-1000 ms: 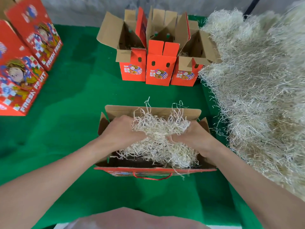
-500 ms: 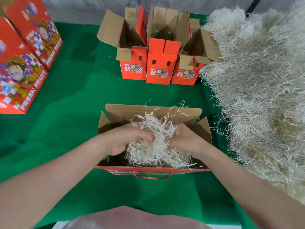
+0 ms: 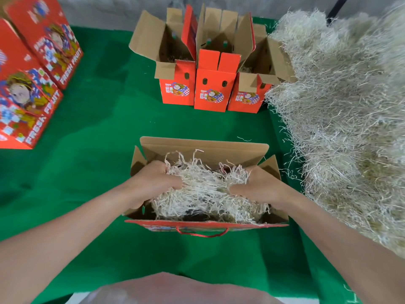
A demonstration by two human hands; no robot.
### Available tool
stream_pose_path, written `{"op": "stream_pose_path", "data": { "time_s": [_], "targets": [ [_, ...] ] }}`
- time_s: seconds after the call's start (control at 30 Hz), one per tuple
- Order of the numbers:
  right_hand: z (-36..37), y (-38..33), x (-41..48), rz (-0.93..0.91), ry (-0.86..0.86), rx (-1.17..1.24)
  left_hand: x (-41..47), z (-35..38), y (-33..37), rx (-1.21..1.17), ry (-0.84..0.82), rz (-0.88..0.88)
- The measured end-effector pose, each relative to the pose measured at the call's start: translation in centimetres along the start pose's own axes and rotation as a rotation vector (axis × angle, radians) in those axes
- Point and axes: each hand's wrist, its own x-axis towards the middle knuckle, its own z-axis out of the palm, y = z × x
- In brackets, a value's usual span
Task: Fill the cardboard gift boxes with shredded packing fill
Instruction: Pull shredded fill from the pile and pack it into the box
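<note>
An open red cardboard gift box (image 3: 203,148) with brown flaps and a red cord handle stands on the green cloth in front of me. A clump of pale shredded packing fill (image 3: 203,189) lies inside it. My left hand (image 3: 151,183) grips the clump's left side and my right hand (image 3: 260,185) grips its right side, both down inside the box. A big heap of the same shredded fill (image 3: 341,106) covers the right of the table.
Three open red gift boxes (image 3: 215,84) stand in a row at the back, beside the heap. Closed red printed boxes (image 3: 28,84) lie at the far left. Green cloth (image 3: 98,128) covers the table; its near edge is by my body.
My hands squeezed the fill together, then spread apart again, pulling the clump wider and lower in the box. The view shifted slightly.
</note>
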Motion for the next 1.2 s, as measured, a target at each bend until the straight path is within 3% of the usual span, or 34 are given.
{"op": "stream_pose_path", "data": {
  "time_s": [0.13,0.23,0.33,0.5,0.77,0.9,1.07,1.2],
  "targets": [
    [0.1,-0.9,-0.2,-0.093,-0.122,0.152,0.3,1.1,0.4,-0.124,-0.011,0.003],
    [1.5,-1.9,0.7,-0.147,-0.073,0.076,0.3,1.5,1.5,-0.24,-0.111,-0.027],
    [1.7,-2.0,1.4,-0.12,-0.008,0.048,0.2,1.2,1.9,-0.182,-0.203,-0.055],
    [-0.2,-0.7,1.1,-0.06,-0.046,0.1,0.0,-0.8,1.3,-0.126,-0.203,-0.084],
    [-0.5,-0.3,0.9,-0.038,0.035,0.16,-0.2,-1.9,0.9,-0.106,-0.193,-0.093],
    [-0.4,-0.5,0.6,-0.081,0.092,0.333,-0.1,-1.8,0.8,-0.195,-0.174,-0.078],
    [1.0,-1.8,0.2,-0.067,-0.018,0.457,-0.4,0.2,2.1,-0.327,-0.277,-0.062],
    [1.2,-2.3,-0.3,-0.047,-0.038,0.414,-0.5,1.6,2.9,-0.303,-0.213,-0.053]
  ]
}}
